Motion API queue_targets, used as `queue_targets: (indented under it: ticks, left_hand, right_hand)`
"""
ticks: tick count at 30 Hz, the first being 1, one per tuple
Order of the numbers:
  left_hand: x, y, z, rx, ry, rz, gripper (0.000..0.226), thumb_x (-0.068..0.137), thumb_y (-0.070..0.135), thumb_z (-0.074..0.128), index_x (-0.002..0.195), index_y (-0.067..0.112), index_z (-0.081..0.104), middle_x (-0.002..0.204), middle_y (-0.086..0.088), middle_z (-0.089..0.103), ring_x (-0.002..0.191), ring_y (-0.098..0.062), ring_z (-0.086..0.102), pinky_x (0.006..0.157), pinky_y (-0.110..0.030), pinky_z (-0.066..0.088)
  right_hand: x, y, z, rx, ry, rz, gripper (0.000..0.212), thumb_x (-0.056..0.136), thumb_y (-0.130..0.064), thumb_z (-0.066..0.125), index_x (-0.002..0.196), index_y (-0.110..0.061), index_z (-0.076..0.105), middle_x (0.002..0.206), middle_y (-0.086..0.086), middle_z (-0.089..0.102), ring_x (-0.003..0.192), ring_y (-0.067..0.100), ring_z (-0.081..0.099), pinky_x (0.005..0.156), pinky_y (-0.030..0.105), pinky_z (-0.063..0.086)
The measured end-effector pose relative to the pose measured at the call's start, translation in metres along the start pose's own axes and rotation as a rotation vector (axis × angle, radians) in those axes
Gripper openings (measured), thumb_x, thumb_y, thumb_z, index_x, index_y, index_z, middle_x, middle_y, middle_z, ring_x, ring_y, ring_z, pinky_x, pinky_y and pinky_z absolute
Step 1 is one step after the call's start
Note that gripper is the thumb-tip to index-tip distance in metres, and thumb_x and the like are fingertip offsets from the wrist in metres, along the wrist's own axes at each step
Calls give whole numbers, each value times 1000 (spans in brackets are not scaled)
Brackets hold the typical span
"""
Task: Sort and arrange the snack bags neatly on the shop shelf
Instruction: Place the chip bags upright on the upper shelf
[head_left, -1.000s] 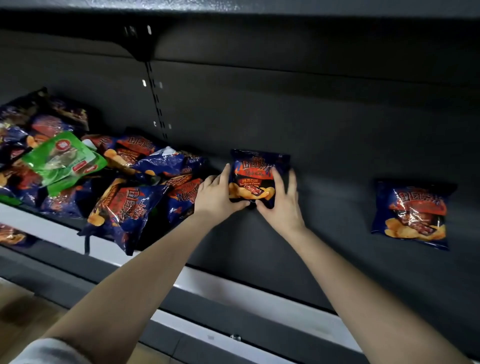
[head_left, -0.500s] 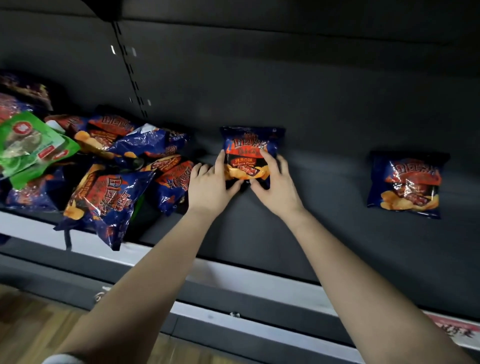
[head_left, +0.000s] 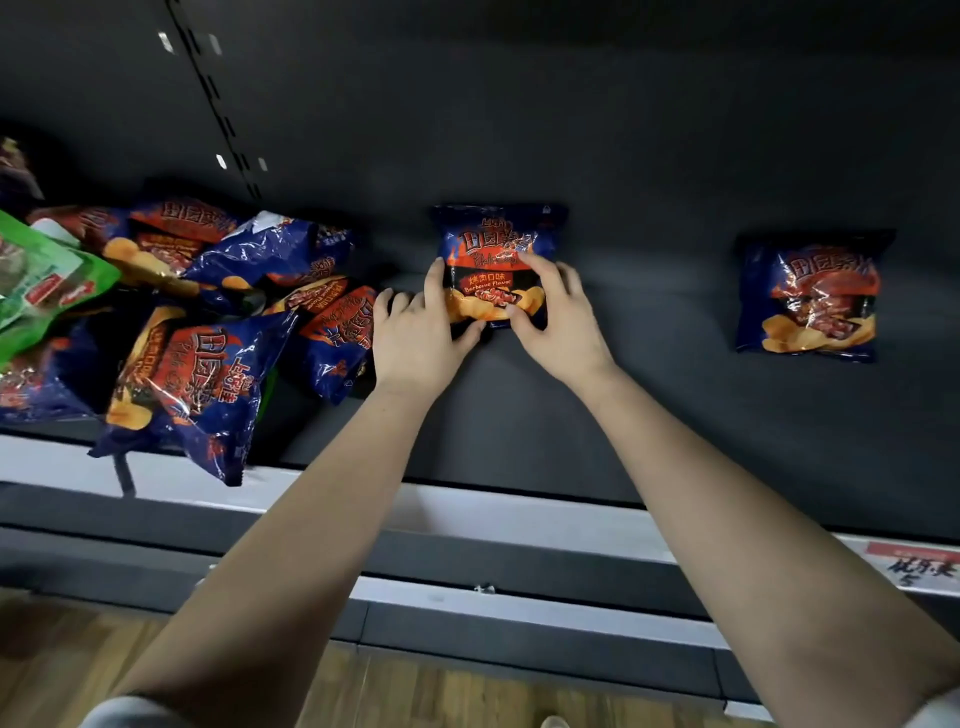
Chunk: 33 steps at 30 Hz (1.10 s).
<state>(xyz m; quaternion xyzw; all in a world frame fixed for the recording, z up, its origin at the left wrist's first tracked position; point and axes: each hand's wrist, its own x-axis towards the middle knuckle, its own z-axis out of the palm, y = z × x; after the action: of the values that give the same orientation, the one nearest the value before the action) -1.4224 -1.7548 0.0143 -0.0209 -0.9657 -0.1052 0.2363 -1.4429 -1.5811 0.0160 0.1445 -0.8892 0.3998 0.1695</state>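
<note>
Blue chip bag (head_left: 496, 244) sits mid-shelf (head_left: 649, 415) near the back wall, my left hand (head_left: 415, 338) and right hand (head_left: 563, 325) holding its lower edge, fingers (head_left: 535, 267) curled round it. I should square it level with the neighbour bag (head_left: 810, 299) before letting go.

About seven blue chip bags (head_left: 810, 299), one green bag (head_left: 47, 280), two hands (head_left: 415, 338).

Dark grey shelf (head_left: 649, 415), pale strip (head_left: 519, 519) along the front lip. At 9 o'clock, jumbled heap of blue snack bags (head_left: 270, 260), green bag (head_left: 47, 280) on its left edge, one overhanging bag (head_left: 192, 384) past the lip. At centre, middle bag (head_left: 493, 244), label readable; at 3 o'clock, lone blue bag (head_left: 810, 296), well apart.
</note>
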Motion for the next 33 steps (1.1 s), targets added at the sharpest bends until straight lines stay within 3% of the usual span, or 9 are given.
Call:
queue_targets:
  ticks: [7, 13, 18, 22, 26, 33]
  left_hand:
    - [1, 1, -4, -48, 35, 4, 81, 86, 55, 54, 145, 8, 24, 113, -11, 65, 112, -33, 55, 113, -45, 17]
    - [3, 19, -16, -174, 94, 46, 77, 87, 51, 55, 146, 12, 23, 119, -10, 63, 115, -32, 55, 114, -47, 17]
    - [4, 49, -27, -450, -49, 101, 77, 88, 36, 61, 148, 18, 17, 125, -14, 57, 113, -33, 53, 96, -47, 44]
    - [2, 86, -31, -666, -97, 159, 75, 85, 22, 67, 146, 21, 22, 117, -8, 59, 101, -21, 59, 84, -36, 51]
    - [-5, 131, -28, -740, -139, 185, 78, 84, 21, 69, 145, 20, 21, 124, -9, 56, 107, -22, 58, 90, -37, 49]
    - [-20, 197, -15, -732, -209, 278, 80, 83, 20, 69, 146, 22, 20, 128, -10, 54, 111, -24, 56, 87, -36, 48]
  right_hand:
    - [-2, 0, -1, 39, 43, -28, 61, 86, -23, 63, 140, -27, 35, 139, 6, 33, 118, 12, 43, 86, 13, 36]
    - [-5, -6, -17, 70, 110, -15, 62, 86, -20, 63, 140, -24, 35, 141, 8, 33, 121, 12, 40, 82, -2, 31]
    - [-16, -3, -55, -2, 129, 8, 68, 83, -22, 67, 142, -25, 32, 145, 9, 28, 117, 6, 36, 82, -1, 28]
    - [-32, 7, -93, -70, 150, 14, 70, 81, -17, 70, 141, -21, 35, 146, 14, 26, 116, 6, 34, 83, -10, 21]
    - [-56, 21, -129, -127, 182, 66, 69, 81, -18, 69, 141, -21, 35, 147, 12, 26, 129, 16, 36, 95, 4, 22]
    - [-98, 55, -186, -166, 223, 162, 72, 82, -15, 68, 142, -23, 29, 146, 8, 28, 126, 18, 41, 95, 20, 37]
